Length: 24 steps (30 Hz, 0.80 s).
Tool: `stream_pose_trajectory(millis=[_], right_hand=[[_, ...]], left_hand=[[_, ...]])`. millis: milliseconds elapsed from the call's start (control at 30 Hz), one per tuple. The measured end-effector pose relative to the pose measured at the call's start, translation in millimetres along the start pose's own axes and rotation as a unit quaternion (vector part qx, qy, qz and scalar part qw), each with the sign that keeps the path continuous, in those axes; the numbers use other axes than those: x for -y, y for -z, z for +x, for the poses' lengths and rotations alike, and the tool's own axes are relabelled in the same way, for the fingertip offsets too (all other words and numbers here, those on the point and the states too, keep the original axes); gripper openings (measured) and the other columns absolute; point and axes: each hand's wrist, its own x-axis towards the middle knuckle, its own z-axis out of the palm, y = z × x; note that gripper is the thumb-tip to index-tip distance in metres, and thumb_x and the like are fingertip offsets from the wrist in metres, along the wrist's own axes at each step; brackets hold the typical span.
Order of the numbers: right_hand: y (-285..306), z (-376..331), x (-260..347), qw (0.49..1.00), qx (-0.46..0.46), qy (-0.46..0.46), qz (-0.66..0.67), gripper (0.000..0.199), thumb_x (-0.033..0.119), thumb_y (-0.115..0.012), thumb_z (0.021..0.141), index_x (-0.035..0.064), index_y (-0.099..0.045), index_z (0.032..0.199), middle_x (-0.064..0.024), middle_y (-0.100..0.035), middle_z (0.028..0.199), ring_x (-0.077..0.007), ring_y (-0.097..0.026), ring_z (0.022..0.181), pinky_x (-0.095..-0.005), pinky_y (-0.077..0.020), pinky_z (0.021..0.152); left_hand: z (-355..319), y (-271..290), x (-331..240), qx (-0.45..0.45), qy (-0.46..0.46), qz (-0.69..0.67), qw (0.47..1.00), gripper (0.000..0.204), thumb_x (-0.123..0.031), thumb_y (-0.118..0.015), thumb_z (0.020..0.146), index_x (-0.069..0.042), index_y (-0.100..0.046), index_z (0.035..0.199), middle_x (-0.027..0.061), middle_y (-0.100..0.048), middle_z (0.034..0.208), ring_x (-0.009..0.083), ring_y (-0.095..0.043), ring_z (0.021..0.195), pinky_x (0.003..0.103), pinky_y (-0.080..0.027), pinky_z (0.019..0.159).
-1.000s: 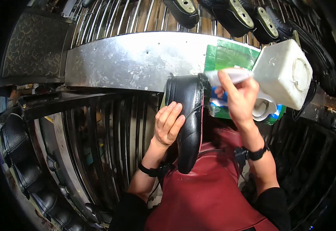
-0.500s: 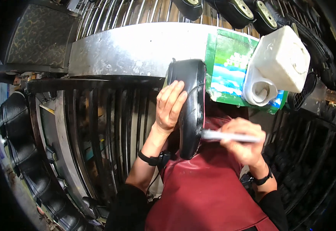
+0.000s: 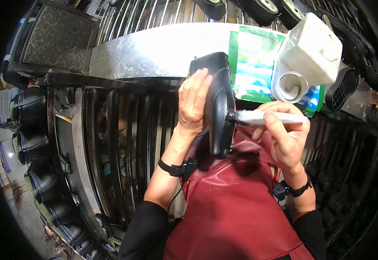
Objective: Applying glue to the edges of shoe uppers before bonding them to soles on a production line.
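My left hand (image 3: 193,99) is wrapped around the left side of a black leather shoe (image 3: 220,104), its fingers lying near the upper end. The shoe is held lengthwise above my lap, and its sole side is mostly hidden. In my right hand (image 3: 287,136) is a brush with a flat white handle (image 3: 262,118), pinched between thumb and fingers. Its dark tip touches the shoe's right edge, around the middle of its length. A dark red apron (image 3: 228,208) covers my front below the shoe.
Ahead runs a metal ledge (image 3: 163,50). At its right end a green-and-blue sheet (image 3: 254,71) lies under a white plastic container (image 3: 312,47) and an open white cup (image 3: 290,86). A black sole (image 3: 343,89) stands beyond them. Black shoe uppers (image 3: 46,177) line the left.
The shoe and both hands have moved up in the picture. The brush tip has slid along the shoe's right edge, away from the lower end. The view has shifted slightly.
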Motion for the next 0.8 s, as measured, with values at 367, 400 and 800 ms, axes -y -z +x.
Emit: stream_pose_trajectory(millis=[367, 400, 800], right_hand=[[-11.8, 23.9, 58.6, 0.924, 0.21, 0.24, -0.209, 0.023, 0.002, -0.077, 0.07, -0.0025, -0.069, 0.091, -0.0199, -0.076, 0.089, -0.0279, -0.076, 0.075, -0.0348, -0.0607, 0.066], [-11.9, 28.8, 61.8, 0.916, 0.213, 0.253, -0.226, 0.022, 0.005, -0.075, 0.07, 0.0001, -0.067, 0.09, -0.0193, -0.077, 0.091, -0.0266, -0.075, 0.076, -0.0345, -0.0585, 0.064], [18.7, 108.5, 24.7, 0.902, 0.111, 0.284, -0.304, 0.022, -0.004, -0.073, 0.071, -0.0056, -0.069, 0.093, -0.0201, -0.077, 0.102, -0.0301, -0.076, 0.087, -0.0372, -0.0608, 0.081]], left_hand=[[56.2, 16.8, -1.2, 0.052, 0.081, -0.039, 0.995, 0.061, 0.0, -0.07, 0.081, 0.005, -0.061, 0.141, 0.024, -0.066, 0.139, 0.0411, -0.063, 0.127, 0.048, -0.047, 0.11], [64.7, 19.2, -1.3, 0.047, 0.079, -0.037, 0.995, 0.061, 0.0, -0.07, 0.081, 0.005, -0.061, 0.141, 0.024, -0.066, 0.139, 0.0411, -0.063, 0.127, 0.048, -0.047, 0.11], [123.6, 29.2, 41.3, 0.129, 0.109, -0.196, 0.966, 0.084, -0.004, -0.096, 0.063, 0.0, -0.063, 0.14, 0.0167, -0.069, 0.137, 0.035, -0.066, 0.127, 0.042, -0.05, 0.11]])
